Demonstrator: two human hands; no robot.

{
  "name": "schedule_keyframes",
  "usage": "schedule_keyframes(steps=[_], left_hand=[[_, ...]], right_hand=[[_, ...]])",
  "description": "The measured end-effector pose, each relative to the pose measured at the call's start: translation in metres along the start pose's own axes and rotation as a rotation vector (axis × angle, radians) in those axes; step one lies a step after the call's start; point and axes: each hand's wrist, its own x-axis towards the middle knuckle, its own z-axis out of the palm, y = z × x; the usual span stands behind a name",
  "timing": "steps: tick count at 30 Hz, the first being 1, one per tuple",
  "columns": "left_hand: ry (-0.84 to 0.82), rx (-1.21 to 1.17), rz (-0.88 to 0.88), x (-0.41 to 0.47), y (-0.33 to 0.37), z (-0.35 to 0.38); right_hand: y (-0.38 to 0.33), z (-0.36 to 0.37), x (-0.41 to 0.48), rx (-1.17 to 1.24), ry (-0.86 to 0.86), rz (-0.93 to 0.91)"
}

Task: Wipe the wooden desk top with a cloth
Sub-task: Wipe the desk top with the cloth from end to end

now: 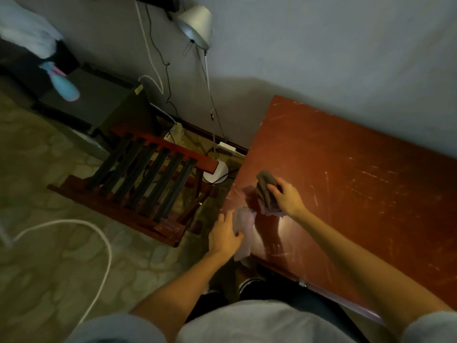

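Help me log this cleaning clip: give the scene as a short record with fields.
desk: reddish wood, scratched, against the wall
right hand: grips a grey cloth on the desk top
left hand: touches a pale sheet at the desk's left edge
nearby: slatted chair, lamp

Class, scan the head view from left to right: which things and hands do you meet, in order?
spray bottle → chair → left hand → cloth → right hand
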Motion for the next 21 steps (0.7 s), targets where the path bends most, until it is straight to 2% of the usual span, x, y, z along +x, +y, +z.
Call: schedule_keyframes(steps=[5, 13, 18, 21], left_hand=[[0.123, -0.046, 0.069, -0.003, -0.025, 0.013], [0.605, 0.172, 0.252, 0.0, -0.038, 0.055], [0.662, 0.315, 0.22, 0.001, -0.037, 0.076], [0.733, 0.242, 0.24, 0.007, -0.04, 0.09]], right_hand=[[-0.014, 0.021, 0.047, -0.008, -0.078, -0.14], [-0.02, 0.054, 0.102, 0.116, -0.112, -0.324], [-0.022, 0.056, 0.102, 0.173, -0.145, -0.412], [-0.014, 0.046, 0.084, 0.157, -0.146, -0.531]])
